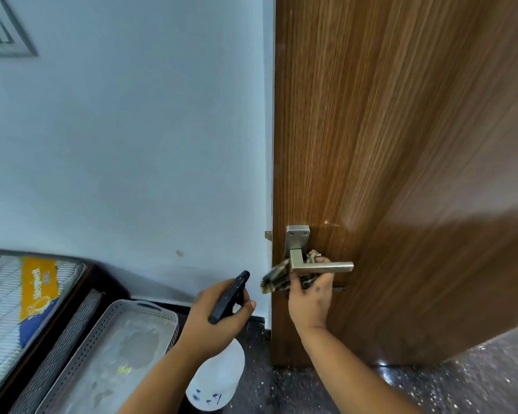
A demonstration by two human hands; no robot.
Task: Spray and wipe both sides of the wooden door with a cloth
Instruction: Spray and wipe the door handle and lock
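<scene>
The brown wooden door [401, 144] fills the right half of the view, its edge running down the middle. A square metal lever handle [320, 266] sits low on it. My right hand [310, 300] grips a patterned brown cloth [277, 277] bunched under and behind the handle. My left hand [219, 315] holds a white spray bottle [217, 380] by its black trigger head [231, 295], nozzle up and pointing toward the door edge.
A pale blue wall [132, 144] stands to the left of the door. A bed with a mattress [18, 309] and a perforated white basket [111, 354] sit at the lower left. Dark speckled floor [431, 389] lies below the door.
</scene>
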